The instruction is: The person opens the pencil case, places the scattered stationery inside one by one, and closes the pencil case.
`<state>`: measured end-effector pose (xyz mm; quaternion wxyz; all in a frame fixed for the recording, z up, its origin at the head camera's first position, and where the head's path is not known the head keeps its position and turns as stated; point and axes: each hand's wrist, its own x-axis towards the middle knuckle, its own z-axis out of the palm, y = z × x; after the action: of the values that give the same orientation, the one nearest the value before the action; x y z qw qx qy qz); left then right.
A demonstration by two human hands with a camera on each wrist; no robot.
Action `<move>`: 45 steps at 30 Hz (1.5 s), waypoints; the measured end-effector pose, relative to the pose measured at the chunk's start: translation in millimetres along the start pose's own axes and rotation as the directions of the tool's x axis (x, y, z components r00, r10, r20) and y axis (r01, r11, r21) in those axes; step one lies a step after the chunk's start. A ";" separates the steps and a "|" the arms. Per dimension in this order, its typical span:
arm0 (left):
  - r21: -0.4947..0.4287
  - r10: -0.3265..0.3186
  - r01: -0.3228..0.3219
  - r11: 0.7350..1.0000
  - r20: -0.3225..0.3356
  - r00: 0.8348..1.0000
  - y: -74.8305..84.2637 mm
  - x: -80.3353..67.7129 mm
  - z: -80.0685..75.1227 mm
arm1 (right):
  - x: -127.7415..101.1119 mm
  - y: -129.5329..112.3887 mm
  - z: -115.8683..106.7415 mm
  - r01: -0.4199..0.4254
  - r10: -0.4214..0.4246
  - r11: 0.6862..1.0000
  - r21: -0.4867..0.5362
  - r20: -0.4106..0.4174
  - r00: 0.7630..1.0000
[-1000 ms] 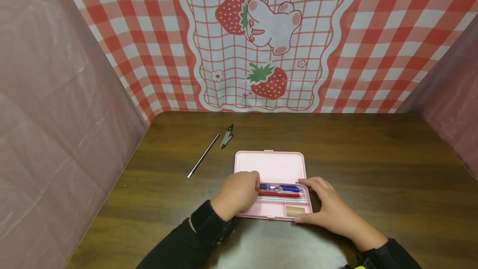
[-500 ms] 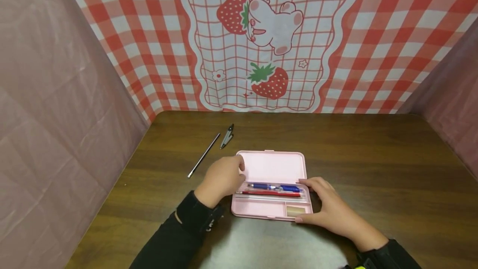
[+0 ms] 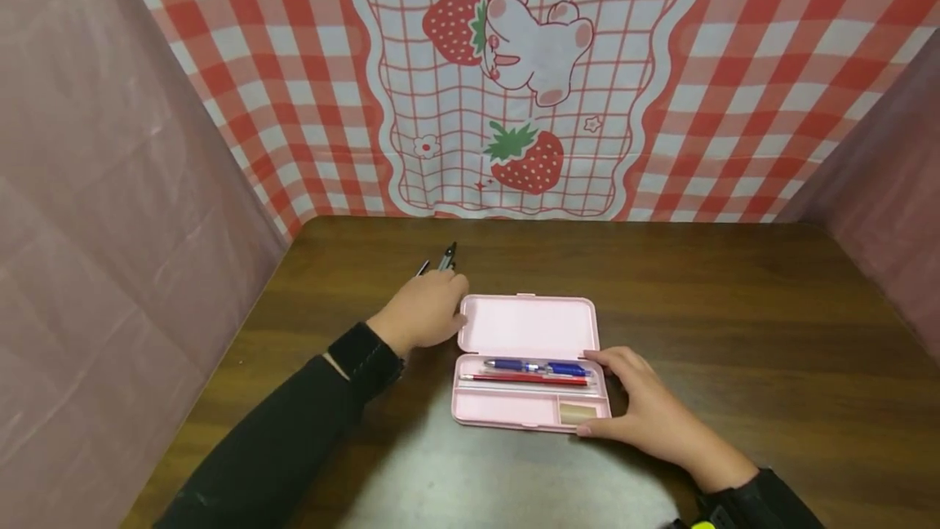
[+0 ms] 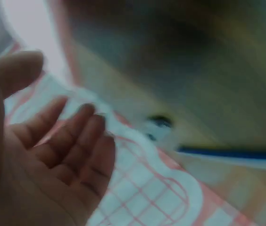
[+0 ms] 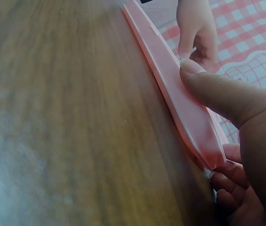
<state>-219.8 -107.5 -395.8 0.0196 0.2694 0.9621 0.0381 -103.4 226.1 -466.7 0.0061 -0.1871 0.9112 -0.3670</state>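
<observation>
Just beyond the fingertips of the left hand (image 3: 429,313), flat on the table (image 3: 734,308): a thin dark pencil (image 3: 422,268) and a grey compass (image 3: 448,257), close together, only their far ends showing past the knuckles. Cannot tell from the head view whether touched yet. Left hand itself loose and fairly wide, fingers (image 4: 83,136) relaxed and slightly bent in the blurred wrist view, holding nothing.

Best done, probably, by settling on one of the two before closing: pinch the pencil near its middle between thumb and forefinger so it lifts level, rather than scraping at both together. Worth minding the compass point, and worth lowering the fingertips right onto the wood, since so thin a thing sits nearly flush and may roll.

To the right of that hand, almost against its thumb side: an open pink pencil case (image 3: 529,325), lid laid back flat. Inside, a blue pen (image 3: 539,366) and a red pen (image 3: 525,379) lying lengthwise, with a small tan eraser (image 3: 576,412) in the corner slot. Right hand (image 3: 639,398) clasping the case's right end, thumb (image 5: 218,94) along the rim and fingers curled under the near corner, steadying it.

Not much in the way: only the raised lid edge beside the left wrist, easy to clip. Behind everything, a red checked cloth (image 3: 771,64) with strawberries
</observation>
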 end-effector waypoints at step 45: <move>-0.039 -0.341 0.345 0.938 0.082 0.937 -41.8 90.3 16.9 | 0.0 1.5 1.1 -0.010 0.010 1.000 0.001 0.011 1.000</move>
<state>-317.5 -95.1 -417.7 0.0684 0.0982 0.9916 0.0494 -103.7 226.3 -468.5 0.0129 -0.1845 0.9119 -0.3663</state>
